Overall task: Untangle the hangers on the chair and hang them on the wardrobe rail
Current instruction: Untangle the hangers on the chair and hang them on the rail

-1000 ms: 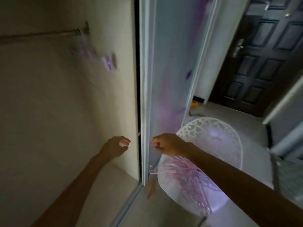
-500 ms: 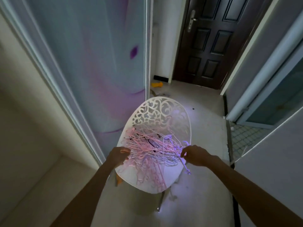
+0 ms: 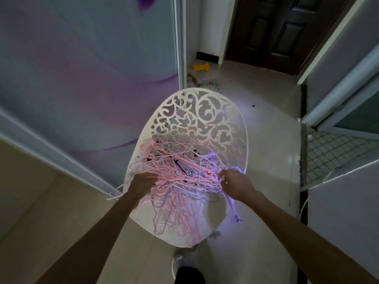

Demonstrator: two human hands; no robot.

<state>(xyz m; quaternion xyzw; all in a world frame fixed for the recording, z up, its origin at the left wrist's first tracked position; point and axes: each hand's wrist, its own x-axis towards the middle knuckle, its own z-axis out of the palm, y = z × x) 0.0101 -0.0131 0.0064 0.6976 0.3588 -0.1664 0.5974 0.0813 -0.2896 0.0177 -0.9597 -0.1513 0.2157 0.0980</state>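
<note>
Wardrobe rail not in view; only the sliding wardrobe door [image 3: 86, 74] shows at left, so no hung hangers can be counted.

White filigree chair [image 3: 207, 111] carries the whole tangle of pink and lilac hangers [image 3: 176, 181], heaped mid-seat and spilling over the front edge. Judged early: the bulk is still knotted and nothing looks separated yet.

Left hand [image 3: 142, 182] at the seat's left edge, fingers curled into the heap; which wire they hold, cannot tell. Right hand [image 3: 235, 184] near the right edge, fingers bent onto strands, grip unclear. Dim, tinted light blurs individual hangers. Chair legs are hidden.
</note>
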